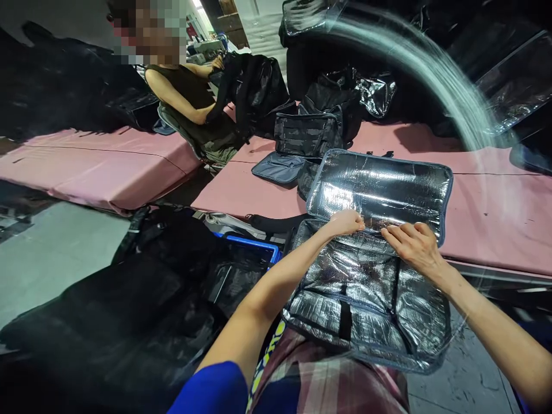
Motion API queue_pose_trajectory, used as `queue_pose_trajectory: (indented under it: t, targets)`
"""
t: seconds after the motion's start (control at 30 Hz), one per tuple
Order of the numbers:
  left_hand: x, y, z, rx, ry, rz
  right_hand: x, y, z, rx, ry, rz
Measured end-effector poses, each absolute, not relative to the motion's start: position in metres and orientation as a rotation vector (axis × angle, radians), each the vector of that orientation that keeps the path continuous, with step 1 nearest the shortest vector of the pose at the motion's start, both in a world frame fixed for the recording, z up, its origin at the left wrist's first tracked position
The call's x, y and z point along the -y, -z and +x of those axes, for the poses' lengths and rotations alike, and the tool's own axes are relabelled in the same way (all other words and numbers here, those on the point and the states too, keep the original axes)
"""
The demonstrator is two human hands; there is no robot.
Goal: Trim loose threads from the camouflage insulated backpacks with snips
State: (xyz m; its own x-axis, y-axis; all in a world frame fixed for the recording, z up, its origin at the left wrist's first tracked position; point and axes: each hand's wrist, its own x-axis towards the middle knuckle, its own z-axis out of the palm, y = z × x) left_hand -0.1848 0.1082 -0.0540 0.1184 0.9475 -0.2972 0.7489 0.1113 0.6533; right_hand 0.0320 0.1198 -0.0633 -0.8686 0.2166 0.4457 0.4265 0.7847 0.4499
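An insulated bag with a shiny silver foil lining (pixel 336 313) lies open, its body towards my lap and its foil-lined lid (pixel 383 181) folded back over the pink table. My left hand (pixel 347 222) is closed in a pinch at the seam between lid and body. To its right, my right hand (pixel 411 244) has its fingers bent over the same seam, the thumb hidden beneath. A black strap (pixel 345 319) crosses the lining inside the bag.
The pink table (pixel 487 213) carries a dark camouflage bag (pixel 308 135) and heaps of black bags. A person (pixel 185 98) sits at the left, handling a black bag (pixel 259 86). Left of my lap are a blue crate (pixel 271 251) and a large dark pile (pixel 116 310).
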Motion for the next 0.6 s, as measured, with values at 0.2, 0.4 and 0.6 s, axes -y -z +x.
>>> queue_pose_trajectory:
  t: [0.2,0.4,0.6]
  targets:
    - [-0.106,0.057,-0.186,-1.674,-0.3,1.786,-0.137,0.073,0.034,2.655,0.484,-0.56]
    - [-0.104,0.063,-0.186,-1.723,-0.314,1.851,-0.153,0.074,0.024,2.675,0.276,-0.502]
    - [-0.1,0.066,-0.186,-1.718,-0.287,1.964,-0.149,0.075,0.015,2.662,0.401,-0.491]
